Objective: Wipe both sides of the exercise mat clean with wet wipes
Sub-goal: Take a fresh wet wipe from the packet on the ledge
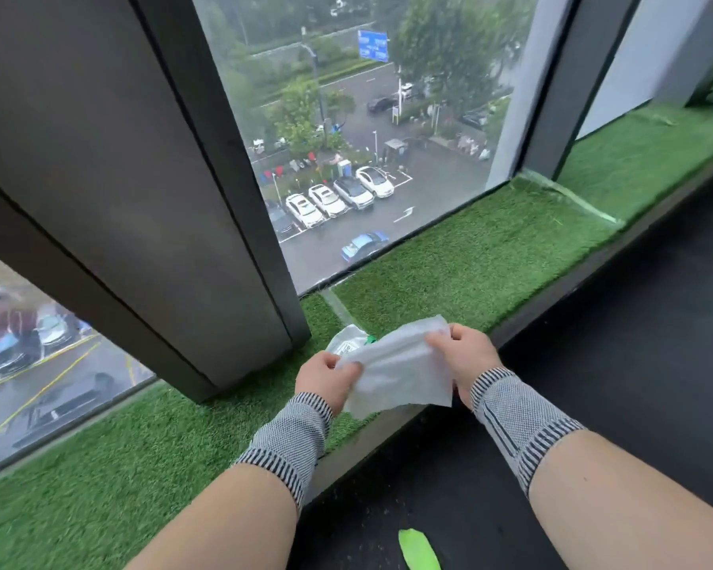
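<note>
Green artificial turf (482, 257) covers the window ledge in front of me, backed by tall glass and a dark pillar (112, 191) that comes down onto its left half. Below the ledge's front edge the floor (643, 322) is black, with one bright green object (418, 549) near the bottom of the view that I cannot identify.

My left hand (324, 380) pinches the left edge of a wet wipe (400, 368), and my right hand (468, 359) curls round its upper right corner, so both grips are narrow and closed on the sheet. I hold it spread between them, just above the front edge of the ledge. The wipe pack (346, 343) lies on the turf just behind it, close to the foot of the pillar.

I judge this to be the preparing step: a wipe is out and being opened flat, and no wiping has begun. The exercise mat is not in view here, unless that green object is part of it, which I cannot tell.

Next I need to turn away from the window and bring the wipe down to the mat. Open room lies to my right and behind, over the black floor; the pillar and glass close off the left and front, and the ledge's front edge stands close to my forearms.
</note>
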The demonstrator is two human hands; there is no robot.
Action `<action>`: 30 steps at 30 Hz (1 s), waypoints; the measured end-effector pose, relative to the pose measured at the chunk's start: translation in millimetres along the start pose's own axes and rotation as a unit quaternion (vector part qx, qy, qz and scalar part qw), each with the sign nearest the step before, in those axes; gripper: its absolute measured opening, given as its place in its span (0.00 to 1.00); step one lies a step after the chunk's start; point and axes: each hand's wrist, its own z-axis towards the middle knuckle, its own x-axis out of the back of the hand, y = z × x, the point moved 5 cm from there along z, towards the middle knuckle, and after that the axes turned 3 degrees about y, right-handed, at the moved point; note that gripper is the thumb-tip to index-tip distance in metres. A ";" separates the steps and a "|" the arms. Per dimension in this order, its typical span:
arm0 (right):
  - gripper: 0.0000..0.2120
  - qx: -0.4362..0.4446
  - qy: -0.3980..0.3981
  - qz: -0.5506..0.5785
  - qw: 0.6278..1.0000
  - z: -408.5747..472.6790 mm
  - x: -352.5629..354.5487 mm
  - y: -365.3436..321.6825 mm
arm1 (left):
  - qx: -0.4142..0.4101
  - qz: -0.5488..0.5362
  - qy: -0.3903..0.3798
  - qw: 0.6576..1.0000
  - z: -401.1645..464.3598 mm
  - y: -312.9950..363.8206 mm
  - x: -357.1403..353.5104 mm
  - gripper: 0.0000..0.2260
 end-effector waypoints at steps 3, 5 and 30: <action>0.09 -0.011 0.053 0.050 0.997 -43.1 19.2 17.7 | -0.002 -0.013 -0.032 0.999 -25.2 -10.3 2.7 0.10; 0.11 0.005 0.070 0.014 0.997 -73.6 27.6 27.1 | 0.004 -0.017 -0.062 0.998 -47.0 -20.1 -0.9 0.14; 0.10 -0.098 0.036 0.170 0.980 -289.3 264.3 120.9 | 0.085 -0.269 -0.416 0.865 -317.6 56.1 -194.4 0.07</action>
